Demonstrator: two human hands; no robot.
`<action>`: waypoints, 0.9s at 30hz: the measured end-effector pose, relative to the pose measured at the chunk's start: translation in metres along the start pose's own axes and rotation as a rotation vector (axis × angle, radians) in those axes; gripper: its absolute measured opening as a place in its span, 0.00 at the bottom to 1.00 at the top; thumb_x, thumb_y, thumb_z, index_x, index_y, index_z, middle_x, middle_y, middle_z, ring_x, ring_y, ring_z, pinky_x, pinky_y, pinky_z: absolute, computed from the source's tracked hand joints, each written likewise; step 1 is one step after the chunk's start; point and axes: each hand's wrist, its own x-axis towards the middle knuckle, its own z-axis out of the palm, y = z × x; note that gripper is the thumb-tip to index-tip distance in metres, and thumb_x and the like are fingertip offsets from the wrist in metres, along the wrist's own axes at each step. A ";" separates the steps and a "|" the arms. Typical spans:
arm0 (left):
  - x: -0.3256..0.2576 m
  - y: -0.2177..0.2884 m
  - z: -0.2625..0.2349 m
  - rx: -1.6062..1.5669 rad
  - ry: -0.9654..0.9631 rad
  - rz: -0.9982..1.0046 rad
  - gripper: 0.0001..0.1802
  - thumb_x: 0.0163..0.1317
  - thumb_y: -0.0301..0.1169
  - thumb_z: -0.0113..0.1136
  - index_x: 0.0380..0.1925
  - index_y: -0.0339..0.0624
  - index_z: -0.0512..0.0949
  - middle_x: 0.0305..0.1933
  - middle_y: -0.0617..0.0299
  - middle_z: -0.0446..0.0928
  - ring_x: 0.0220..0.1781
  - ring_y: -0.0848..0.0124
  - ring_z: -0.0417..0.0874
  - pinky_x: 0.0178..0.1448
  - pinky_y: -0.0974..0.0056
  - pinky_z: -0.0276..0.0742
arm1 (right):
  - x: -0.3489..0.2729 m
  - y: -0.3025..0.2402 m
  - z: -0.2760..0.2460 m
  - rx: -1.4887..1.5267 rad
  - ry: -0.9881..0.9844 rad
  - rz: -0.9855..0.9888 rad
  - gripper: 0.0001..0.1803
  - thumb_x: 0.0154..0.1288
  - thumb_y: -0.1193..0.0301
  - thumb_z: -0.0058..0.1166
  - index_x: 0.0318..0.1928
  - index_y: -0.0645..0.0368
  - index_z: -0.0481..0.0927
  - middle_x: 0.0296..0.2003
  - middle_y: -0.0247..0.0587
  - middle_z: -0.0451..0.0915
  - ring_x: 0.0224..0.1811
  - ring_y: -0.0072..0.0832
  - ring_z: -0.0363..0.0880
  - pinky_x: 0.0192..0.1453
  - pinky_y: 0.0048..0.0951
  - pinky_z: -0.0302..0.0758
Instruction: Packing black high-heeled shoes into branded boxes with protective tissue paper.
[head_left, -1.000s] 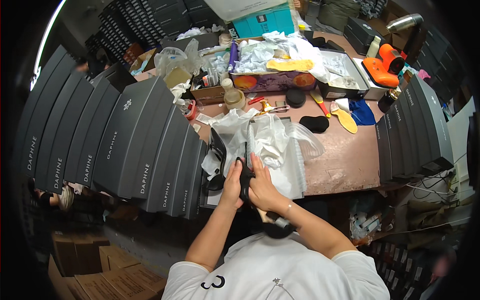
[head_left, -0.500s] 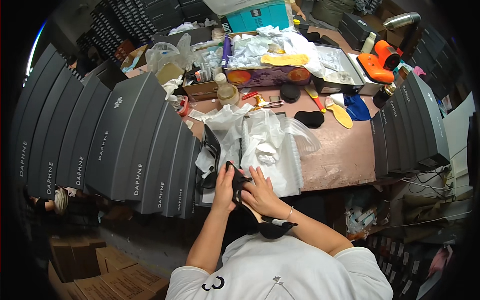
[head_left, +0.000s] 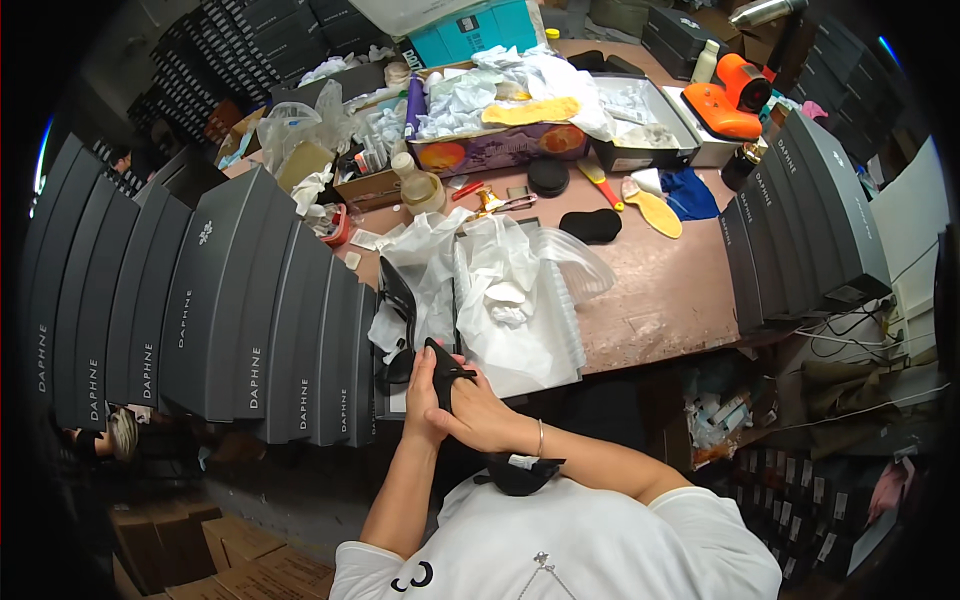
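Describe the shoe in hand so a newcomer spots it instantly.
By the pinkish worktable, find the left hand and right hand. Between them is a black shoe, rounded end toward the white shirt. The other shoe lies by white tissue; only this one is held.

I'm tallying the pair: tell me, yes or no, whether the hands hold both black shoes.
No: the hands hold one black shoe, while the other black shoe lies apart beside the white tissue paper.
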 end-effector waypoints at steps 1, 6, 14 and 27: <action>-0.004 -0.003 -0.003 0.045 -0.017 0.001 0.18 0.73 0.41 0.42 0.56 0.42 0.64 0.38 0.56 0.75 0.38 0.67 0.80 0.45 0.62 0.79 | -0.007 -0.004 -0.003 0.026 -0.071 -0.010 0.28 0.72 0.52 0.40 0.42 0.72 0.67 0.44 0.63 0.67 0.50 0.56 0.64 0.68 0.51 0.52; 0.002 -0.007 -0.018 0.031 -0.132 0.038 0.20 0.72 0.38 0.45 0.59 0.40 0.64 0.39 0.55 0.76 0.39 0.66 0.81 0.42 0.62 0.80 | -0.050 -0.002 -0.032 0.274 -0.441 -0.037 0.37 0.74 0.50 0.35 0.67 0.72 0.54 0.70 0.64 0.48 0.74 0.49 0.45 0.74 0.46 0.47; 0.002 -0.013 -0.008 -0.055 -0.193 -0.036 0.19 0.72 0.38 0.46 0.58 0.41 0.65 0.41 0.55 0.75 0.40 0.65 0.81 0.46 0.61 0.80 | -0.033 0.002 -0.010 -0.128 -0.237 -0.062 0.29 0.71 0.49 0.39 0.49 0.67 0.66 0.51 0.56 0.63 0.59 0.51 0.60 0.69 0.55 0.48; -0.002 0.011 0.001 0.109 -0.341 0.082 0.23 0.72 0.40 0.47 0.61 0.39 0.62 0.45 0.55 0.74 0.47 0.68 0.79 0.49 0.64 0.79 | -0.042 -0.023 -0.027 -0.271 -0.241 0.045 0.40 0.68 0.48 0.45 0.66 0.69 0.55 0.65 0.58 0.55 0.68 0.51 0.56 0.70 0.52 0.55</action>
